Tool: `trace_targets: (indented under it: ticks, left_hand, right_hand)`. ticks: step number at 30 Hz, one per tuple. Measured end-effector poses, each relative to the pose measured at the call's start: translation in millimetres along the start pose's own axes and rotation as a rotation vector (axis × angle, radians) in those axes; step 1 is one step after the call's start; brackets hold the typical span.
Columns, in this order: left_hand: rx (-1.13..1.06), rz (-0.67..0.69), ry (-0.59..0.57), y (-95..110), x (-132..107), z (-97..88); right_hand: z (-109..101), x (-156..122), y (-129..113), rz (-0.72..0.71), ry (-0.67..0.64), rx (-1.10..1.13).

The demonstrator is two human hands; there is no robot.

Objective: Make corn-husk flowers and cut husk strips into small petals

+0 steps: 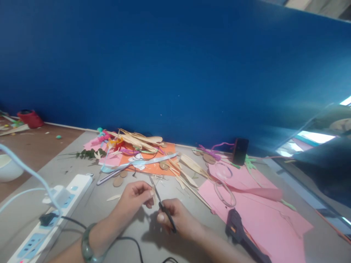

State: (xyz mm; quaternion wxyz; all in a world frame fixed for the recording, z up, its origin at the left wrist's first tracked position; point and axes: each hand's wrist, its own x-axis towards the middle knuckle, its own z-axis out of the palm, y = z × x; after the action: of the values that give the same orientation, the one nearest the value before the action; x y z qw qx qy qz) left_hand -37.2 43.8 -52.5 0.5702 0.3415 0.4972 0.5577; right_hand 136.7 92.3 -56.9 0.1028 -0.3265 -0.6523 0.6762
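My right hand is closed around the black handles of a pair of scissors, whose blades point up and away from me. Close beside the blades, my left hand pinches a small pale strip that looks like dried husk. Whether the blades touch the strip I cannot tell. A green bangle sits on my left wrist. Beyond my hands lie pale shavings, round wooden discs and a bundle of dried husk strips on an orange sheet.
At the left is a white power strip with plugs and cables. A dark glue gun rests on pink paper at the right. A phone leans against the blue partition. Dried husks lie near the middle.
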Motion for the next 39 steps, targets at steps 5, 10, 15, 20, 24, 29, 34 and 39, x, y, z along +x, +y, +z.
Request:
trace_targets:
  ticks: [5, 10, 15, 20, 24, 29, 34, 39]
  left_hand:
    - [-0.002, 0.012, -0.013, -1.7, 0.8, -0.8]
    - [-0.001, 0.007, -0.009, -0.2, -0.2, 0.0]
    - [-0.01, -0.006, 0.002, 1.3, -0.7, 1.0]
    - [-0.053, -0.017, 0.005, -1.9, 0.5, 0.7]
    - [-0.041, -0.017, 0.003, -4.1, 1.6, -0.2]
    - [-0.007, -0.014, -0.008, -3.7, 1.9, -0.9]
    - [-0.006, -0.004, -0.013, -4.9, 2.0, -0.3]
    - [-0.021, -0.009, 0.004, -3.7, 1.6, 0.8]
  right_hand:
    - [1.2, 0.7, 3.0, 0.015, 0.005, 0.021]
    - [0.9, 1.6, 4.8, 0.023, 0.007, 0.025]
    - [-2.2, 2.7, 4.6, 0.032, -0.001, 0.008]
    - [-3.6, 2.7, 4.7, 0.042, 0.047, -0.009]
    - [-2.9, 1.1, 4.4, -0.001, 0.009, 0.002]
    - [-2.0, 0.6, 4.6, 0.012, -0.001, -0.009]
    - [-1.0, 0.6, 2.7, 0.009, 0.009, -0.014]
    - [-0.2, 0.8, 0.7, 0.012, 0.016, 0.019]
